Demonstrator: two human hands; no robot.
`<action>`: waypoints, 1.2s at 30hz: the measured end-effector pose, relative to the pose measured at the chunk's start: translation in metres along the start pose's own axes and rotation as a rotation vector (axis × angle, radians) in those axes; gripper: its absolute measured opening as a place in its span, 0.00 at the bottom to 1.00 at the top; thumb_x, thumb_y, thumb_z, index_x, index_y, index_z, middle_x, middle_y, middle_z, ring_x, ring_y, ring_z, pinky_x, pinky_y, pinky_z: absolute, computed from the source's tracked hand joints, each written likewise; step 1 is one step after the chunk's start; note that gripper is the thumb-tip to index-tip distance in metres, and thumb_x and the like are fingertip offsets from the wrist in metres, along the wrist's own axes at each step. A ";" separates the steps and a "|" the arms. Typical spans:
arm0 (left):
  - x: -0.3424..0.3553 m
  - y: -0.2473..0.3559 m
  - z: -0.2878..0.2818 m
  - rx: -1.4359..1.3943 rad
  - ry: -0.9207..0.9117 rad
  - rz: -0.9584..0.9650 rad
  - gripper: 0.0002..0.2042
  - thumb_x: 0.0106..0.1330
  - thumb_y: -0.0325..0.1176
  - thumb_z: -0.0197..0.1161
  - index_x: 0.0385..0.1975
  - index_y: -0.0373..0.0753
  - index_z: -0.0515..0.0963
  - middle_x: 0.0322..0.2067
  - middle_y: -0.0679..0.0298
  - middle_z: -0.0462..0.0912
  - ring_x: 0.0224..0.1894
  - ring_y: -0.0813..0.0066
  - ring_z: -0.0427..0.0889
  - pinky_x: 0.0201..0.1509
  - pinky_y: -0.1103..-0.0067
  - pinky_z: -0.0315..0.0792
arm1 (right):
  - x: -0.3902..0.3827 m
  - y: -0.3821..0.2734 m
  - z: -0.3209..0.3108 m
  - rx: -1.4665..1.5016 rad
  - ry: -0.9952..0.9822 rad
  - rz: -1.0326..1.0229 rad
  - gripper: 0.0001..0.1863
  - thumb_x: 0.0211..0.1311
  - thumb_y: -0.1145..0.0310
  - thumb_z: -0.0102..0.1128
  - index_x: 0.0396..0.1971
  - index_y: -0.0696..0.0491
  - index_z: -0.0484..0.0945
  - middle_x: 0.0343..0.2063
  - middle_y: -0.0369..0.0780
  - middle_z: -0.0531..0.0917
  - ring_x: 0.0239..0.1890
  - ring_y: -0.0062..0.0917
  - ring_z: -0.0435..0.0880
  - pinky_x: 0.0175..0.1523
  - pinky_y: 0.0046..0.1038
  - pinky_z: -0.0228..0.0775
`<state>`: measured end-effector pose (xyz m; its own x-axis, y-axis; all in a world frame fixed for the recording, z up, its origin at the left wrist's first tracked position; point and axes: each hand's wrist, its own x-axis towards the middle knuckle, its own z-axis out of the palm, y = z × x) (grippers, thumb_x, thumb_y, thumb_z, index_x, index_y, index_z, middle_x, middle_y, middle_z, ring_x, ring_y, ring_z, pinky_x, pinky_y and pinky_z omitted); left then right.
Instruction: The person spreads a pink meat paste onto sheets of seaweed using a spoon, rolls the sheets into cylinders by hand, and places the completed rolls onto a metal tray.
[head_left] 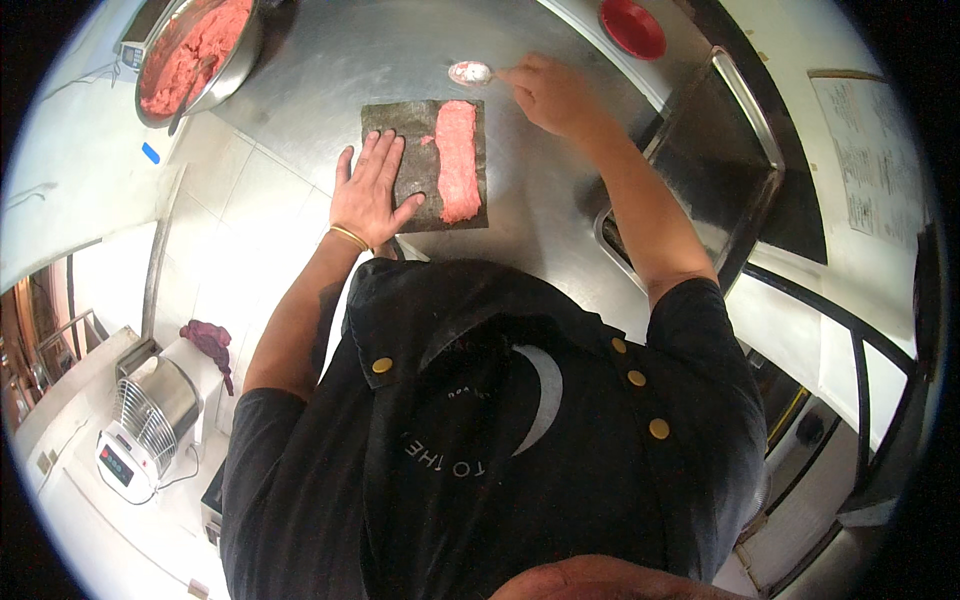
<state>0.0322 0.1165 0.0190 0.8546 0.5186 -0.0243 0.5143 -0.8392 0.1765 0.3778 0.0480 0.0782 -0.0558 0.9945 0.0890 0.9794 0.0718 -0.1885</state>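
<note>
Head view
Step in hand: spreading pink minced paste along a dark seaweed sheet point(424, 165); by my reading the strip is laid and the spoon is off the sheet, either between scoops or being set aside.
Seaweed sheet: lies flat on the steel bench point(560, 215), straight ahead of the person, near the bench's front edge.
Paste strip point(458, 160): a long pink band running away from the person, on the right half of the sheet; the left half is bare.
Left hand point(368, 190): palm down, fingers spread and flat, pressing on the sheet's left part and overhanging its left edge; it grips nothing. The forearm comes straight up from below, a thin bracelet at the wrist.
Right hand point(552, 95): reached out past the sheet's far right corner, fingers curled closed round the handle of a spoon point(470, 72); the spoon's bowl points left and sits low over the bench, touching or not I cannot tell.
Bowl point(200, 55): metal, full of the same pink paste, at the far left.
Next move, as I judge: more paste from the bowl would call for a long reach across to the left; otherwise rolling needs both hands free.
</note>
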 end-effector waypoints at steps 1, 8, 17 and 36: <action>0.001 0.001 0.000 0.000 0.002 0.001 0.44 0.70 0.62 0.55 0.80 0.41 0.54 0.79 0.55 0.57 0.82 0.56 0.51 0.82 0.53 0.40 | -0.001 -0.002 -0.007 0.092 0.042 0.054 0.14 0.68 0.64 0.54 0.48 0.42 0.85 0.41 0.42 0.84 0.45 0.41 0.87 0.50 0.44 0.81; 0.000 0.001 -0.001 0.015 -0.007 0.014 0.41 0.71 0.62 0.54 0.80 0.49 0.56 0.79 0.55 0.56 0.82 0.56 0.51 0.82 0.52 0.40 | -0.023 -0.025 0.011 0.154 -0.197 -0.005 0.15 0.67 0.61 0.54 0.46 0.42 0.89 0.39 0.43 0.86 0.44 0.43 0.86 0.51 0.47 0.79; -0.001 0.001 0.002 0.076 0.010 0.012 0.42 0.71 0.65 0.50 0.80 0.46 0.57 0.79 0.56 0.56 0.82 0.58 0.50 0.82 0.52 0.41 | -0.118 -0.086 0.006 0.405 -0.296 -0.016 0.14 0.65 0.62 0.58 0.45 0.44 0.89 0.39 0.40 0.86 0.42 0.43 0.86 0.47 0.44 0.79; 0.000 0.003 0.008 0.114 0.012 0.024 0.41 0.73 0.64 0.50 0.80 0.49 0.55 0.80 0.55 0.53 0.83 0.55 0.48 0.82 0.50 0.41 | -0.093 -0.055 0.022 0.424 -0.105 0.102 0.14 0.67 0.64 0.57 0.46 0.47 0.88 0.37 0.45 0.87 0.44 0.45 0.85 0.51 0.44 0.77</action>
<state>0.0342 0.1128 0.0112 0.8662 0.4996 -0.0094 0.4991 -0.8642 0.0639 0.3246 -0.0462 0.0585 -0.0037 0.9989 -0.0461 0.8160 -0.0236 -0.5776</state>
